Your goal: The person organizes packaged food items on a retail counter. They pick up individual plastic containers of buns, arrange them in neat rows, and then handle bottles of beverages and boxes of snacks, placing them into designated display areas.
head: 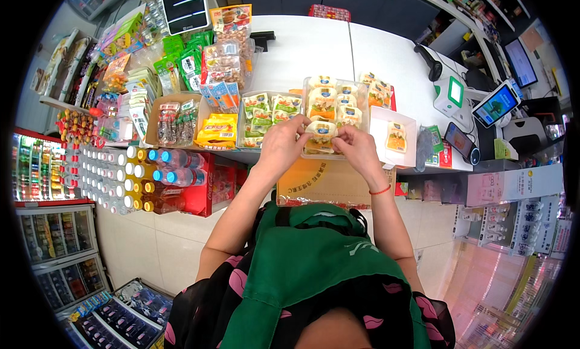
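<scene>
Before me a clear plastic bin (364, 93) holds rows of small snack packets with orange and white wrappers. At its near end my left hand (284, 142) and my right hand (358, 147) pinch opposite sides of one snack packet (321, 130). More packets lie under it in the bin. To the right, a white open box (410, 136) has a single orange-and-white packet (396, 137) in it. On the left side, next to my left hand, stands a tray of green-and-white packets (257, 111).
A cardboard carton (335, 183) stands below the counter edge before me. Bottled drinks (154, 176) fill the left. A barcode scanner (428, 61), a green-and-white payment device (449, 95) and a tablet screen (496, 104) stand at right. Boxed sausages (179, 122) and yellow packs (217, 129) line the counter.
</scene>
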